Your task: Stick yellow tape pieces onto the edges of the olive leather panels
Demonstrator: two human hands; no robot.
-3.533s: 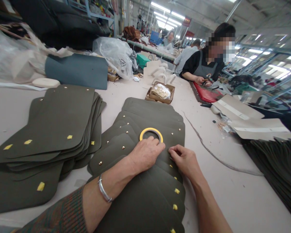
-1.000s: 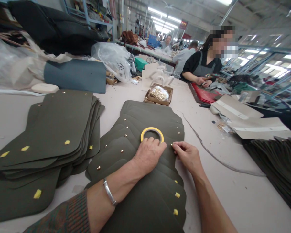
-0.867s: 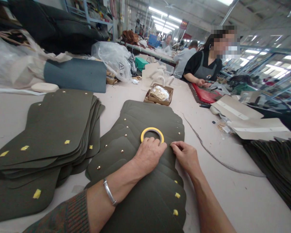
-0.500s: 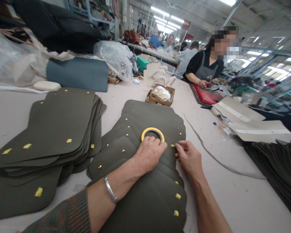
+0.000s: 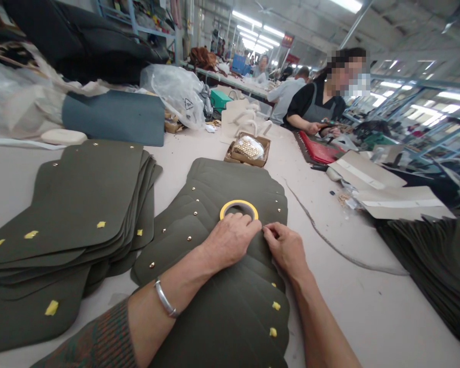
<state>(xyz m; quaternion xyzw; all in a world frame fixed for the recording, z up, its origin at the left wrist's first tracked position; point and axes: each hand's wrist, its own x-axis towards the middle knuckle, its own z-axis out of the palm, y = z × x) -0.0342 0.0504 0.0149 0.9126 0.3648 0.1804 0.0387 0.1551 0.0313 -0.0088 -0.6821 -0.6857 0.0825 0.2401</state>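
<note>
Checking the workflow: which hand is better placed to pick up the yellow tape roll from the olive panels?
Left, likely. The left hand rests on the fanned panels with its fingers against the tape roll. The right hand sits beside it, fingertips pressed to a panel, not touching the roll.

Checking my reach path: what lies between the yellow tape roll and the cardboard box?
Only the fanned olive panels, seen in the head view.

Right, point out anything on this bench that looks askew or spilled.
Small loose bits lie scattered on the table beside the cardboard sheets; a thin dark cord trails loose across it. Nothing looks damaged.
</note>
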